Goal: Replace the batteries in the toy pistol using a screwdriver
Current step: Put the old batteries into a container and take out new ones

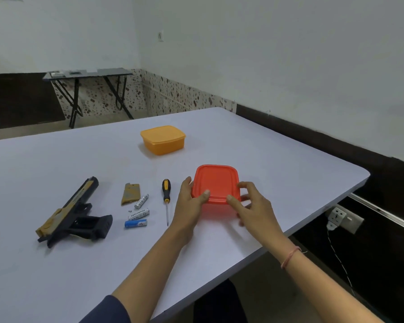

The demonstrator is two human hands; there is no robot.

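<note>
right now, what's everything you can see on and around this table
toy pistol: 1, black and tan, left side of the table
battery cover: 1, tan, right of the pistol
batteries: 3, two white and one blue, just nearer than the cover
screw: 1, small, silver, among the batteries
screwdriver: 1, black and yellow handle, between batteries and red container
red container: 1, lid on, near right part of the table
orange container: 1, lid on, farther back, centre
table: 1, pale grey-white
folding table: 1, dark, far left by the wall
plug adaptor: 1, white, on the wall at right
hands: 2, left hand and right hand each grip the red container
</note>
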